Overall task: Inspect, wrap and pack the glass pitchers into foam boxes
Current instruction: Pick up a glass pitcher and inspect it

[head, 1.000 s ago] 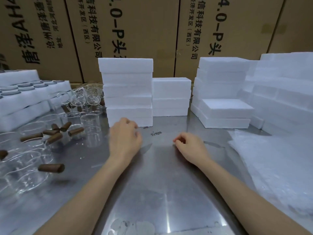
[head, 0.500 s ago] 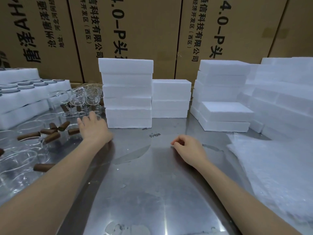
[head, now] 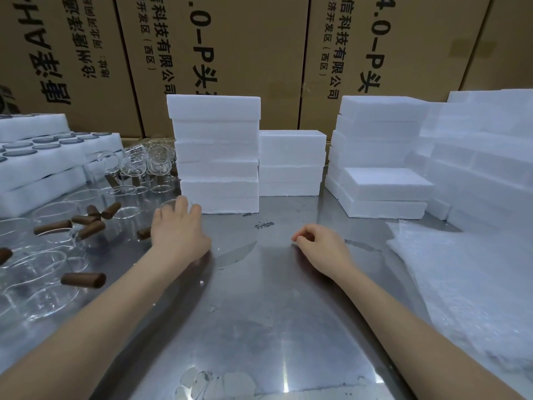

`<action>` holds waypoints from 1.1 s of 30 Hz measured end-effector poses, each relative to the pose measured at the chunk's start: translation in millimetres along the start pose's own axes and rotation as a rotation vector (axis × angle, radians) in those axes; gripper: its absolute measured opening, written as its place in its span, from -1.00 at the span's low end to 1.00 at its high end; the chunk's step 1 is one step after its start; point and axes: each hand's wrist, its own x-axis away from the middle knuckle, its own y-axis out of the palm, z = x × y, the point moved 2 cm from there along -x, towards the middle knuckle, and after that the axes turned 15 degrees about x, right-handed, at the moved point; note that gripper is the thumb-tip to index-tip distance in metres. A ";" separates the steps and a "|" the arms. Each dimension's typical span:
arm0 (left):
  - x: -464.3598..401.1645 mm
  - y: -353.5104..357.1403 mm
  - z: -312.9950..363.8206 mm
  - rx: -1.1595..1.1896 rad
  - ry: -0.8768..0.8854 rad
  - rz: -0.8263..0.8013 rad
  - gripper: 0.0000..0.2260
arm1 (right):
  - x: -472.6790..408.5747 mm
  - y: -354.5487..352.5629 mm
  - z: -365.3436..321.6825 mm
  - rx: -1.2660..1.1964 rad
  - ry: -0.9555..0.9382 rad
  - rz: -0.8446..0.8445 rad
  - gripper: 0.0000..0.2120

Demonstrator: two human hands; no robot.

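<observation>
Two hands: both yours, both low over the steel table (head: 259,307), bare forearms reaching in from the near edge.
Left hand (head: 178,229): your fingers curl over the rim of a clear glass pitcher (head: 170,204) at the right edge of the glassware group; the palm hides most of the glass. Whether its base still sits on the table, you cannot tell.
Right hand (head: 320,246): knuckles down on bare metal near table centre, fingers loosely curled, thumb against forefinger, nothing visible between them.
Other pitchers (head: 54,226): many, clear, crowded over the left part of the table, each with a dark brown wooden handle (head: 83,280) sticking out sideways; more glasses stand further back, just left of the tall foam stack.
Foam boxes, centre (head: 215,151): tall white stack directly beyond your left hand; a shorter stack (head: 291,166) touches its right side.
Foam boxes, right (head: 380,151): another stack with a low pair in front, and more white foam banked along the right edge.
Foam trays (head: 54,157): far left, white, with round dark-rimmed wells in rows; contents too small to tell.
Wrap sheets (head: 467,290): translucent white pile on the table's right side, well apart from your right hand.
Backdrop: brown cartons (head: 225,53) with black printed characters, standing behind all the stacks.
</observation>
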 end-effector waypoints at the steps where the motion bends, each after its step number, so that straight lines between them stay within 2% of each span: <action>1: 5.2 -1.4 4.1 0.012 0.036 0.025 -0.56 | 0.1 -0.1 -0.2 -0.004 0.003 0.001 -0.83; 3: 12.9 -5.8 9.2 0.078 0.118 0.104 -0.57 | 0.6 -0.5 -0.5 -0.009 0.009 0.002 -0.82; 5: 16.5 -10.3 9.5 0.164 0.141 0.152 -0.48 | 1.1 -0.8 -1.0 -0.009 0.021 -0.004 -0.80; 7: 16.4 -10.5 6.9 0.245 0.064 0.107 -0.34 | 1.4 -1.3 -1.4 -0.005 0.028 -0.007 -0.81; 9: 15.1 -7.5 5.3 0.361 -0.043 0.024 -0.28 | 1.3 -1.8 -1.6 -0.005 0.025 -0.010 -0.83; 12: 12.3 -5.6 9.2 0.502 -0.074 0.004 -0.34 | 1.7 -1.9 -1.9 -0.003 0.020 -0.010 -0.85; 15: 12.2 -10.3 19.2 0.667 -0.039 0.111 -0.40 | 0.9 -1.6 -1.4 -0.026 0.023 -0.021 -0.86; 18: 10.9 -14.2 39.0 1.151 -0.068 0.120 -0.42 | 1.4 -3.0 -3.1 -0.149 0.023 -0.011 -0.82; 22: 9.8 -8.9 76.6 1.926 -0.159 -0.155 -0.51 | 6.1 -9.9 -10.7 -0.513 -0.025 -0.041 -0.63; 25: 12.5 1.3 95.0 2.187 -0.160 -0.240 -0.44 | 7.3 -13.0 -15.0 -0.642 -0.021 -0.155 -0.50; 28: 16.4 8.7 98.9 2.279 -0.123 -0.353 -0.38 | 7.3 -14.4 -14.6 -0.704 -0.022 -0.186 -0.60; 31: 18.8 12.6 92.1 2.145 -0.004 -0.451 -0.59 | 7.7 -16.4 -13.2 -0.776 -0.013 -0.155 -0.73; 33: 18.2 13.4 87.5 2.042 0.018 -0.467 -0.61 | 7.1 -18.6 -13.4 -0.757 -0.023 -0.097 -0.77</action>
